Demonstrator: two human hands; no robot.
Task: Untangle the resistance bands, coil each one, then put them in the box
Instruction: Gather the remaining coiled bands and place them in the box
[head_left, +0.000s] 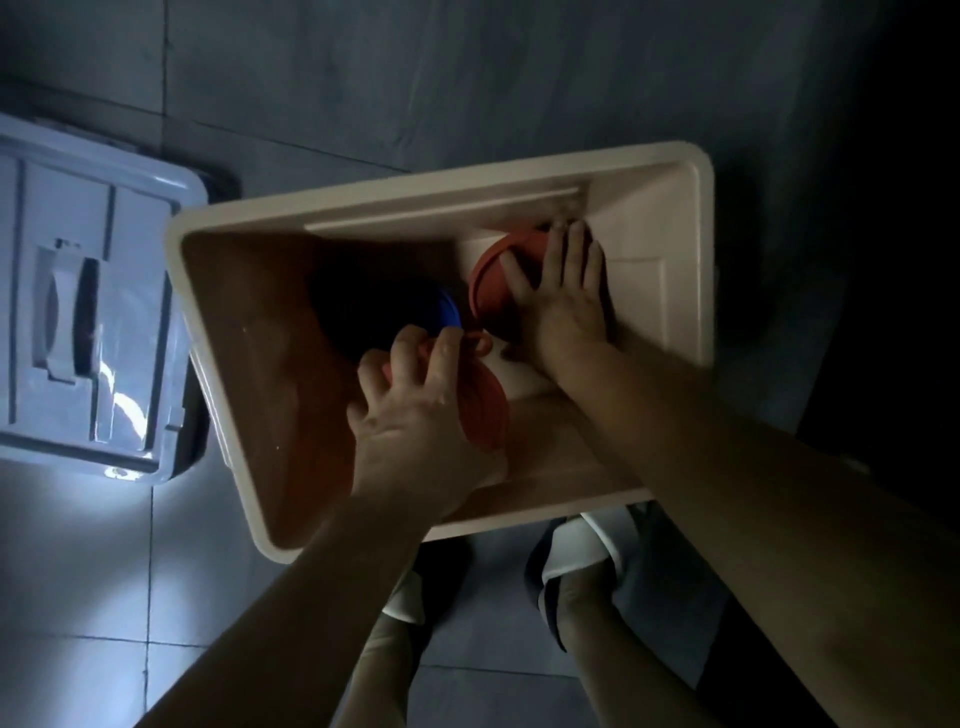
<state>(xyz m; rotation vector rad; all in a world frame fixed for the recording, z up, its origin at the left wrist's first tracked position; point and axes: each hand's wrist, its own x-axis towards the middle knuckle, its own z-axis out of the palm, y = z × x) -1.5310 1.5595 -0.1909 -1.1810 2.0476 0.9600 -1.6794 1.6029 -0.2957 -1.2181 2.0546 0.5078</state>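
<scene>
We have both hands inside the box (698, 171), which stands on the tiled floor (493, 78). Our left hand (415, 415) is curled around one coiled red band (485, 405), near the box's near wall; a small loop end (480, 343) sticks out just beyond the fingers. Our right hand (563, 296) lies w/ fingers straight and spread, pressing flat on a second coiled red band (491, 270) toward the far right corner. A blue band (449, 312) sits in shadow, approx. between the two hands and to the left. We judge the held coil must go down btw. the near wall and the pressed coil; the left hand is the nearer. A grey lid (93, 312) lies beside the box's left edge.
</scene>
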